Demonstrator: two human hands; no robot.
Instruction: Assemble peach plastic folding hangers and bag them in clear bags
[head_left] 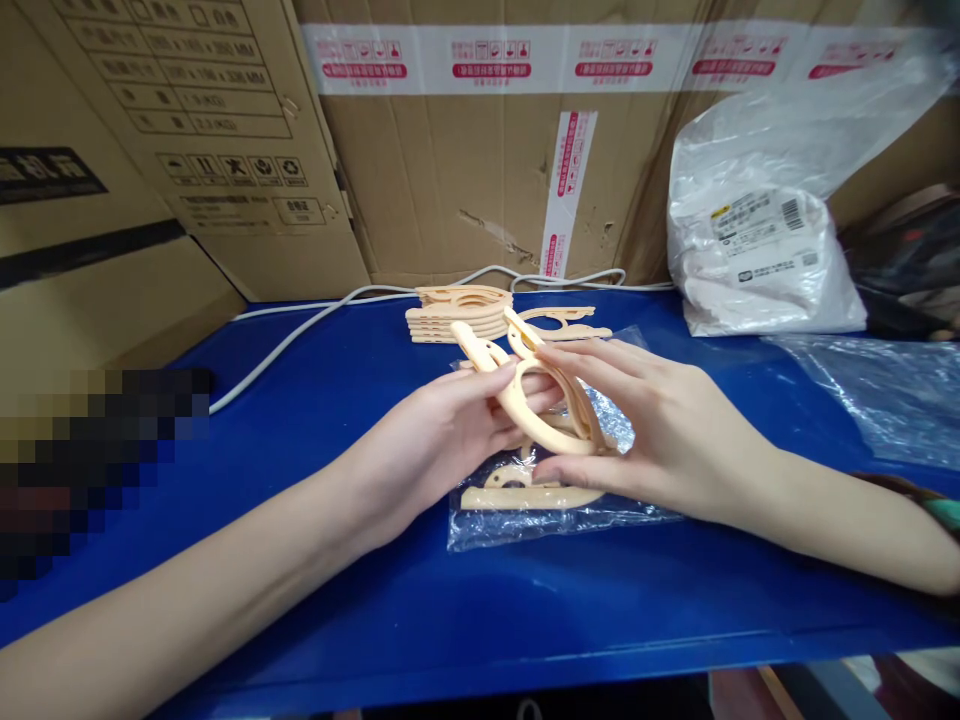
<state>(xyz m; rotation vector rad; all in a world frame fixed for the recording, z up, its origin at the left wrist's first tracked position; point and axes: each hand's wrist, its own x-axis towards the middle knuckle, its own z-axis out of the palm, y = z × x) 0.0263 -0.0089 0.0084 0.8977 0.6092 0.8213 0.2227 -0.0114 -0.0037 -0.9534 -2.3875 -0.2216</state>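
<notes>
A cream plastic piece that looks like a folding clothes hanger (551, 436) is held up over the blue table, tilted, between both hands. My left hand (439, 425) pinches its left side, thumb on top and fingers behind. My right hand (660, 425) grips its right side, with the thumb low and the fingers along the upper edge. Beneath it lies a clear plastic bag (480, 532) with another cream hanger (517, 497) in or on it; my hands partly hide this. Just behind stands a neat stack of folded hangers (457, 318), and a single hanger (570, 330) lies beside it.
Cardboard boxes (465, 170) wall off the back and left of the blue table (360, 600). A white cable (277, 350) runs along the rear. At the right sit a white plastic parcel bag (757, 250) and a flat clear bag (885, 390).
</notes>
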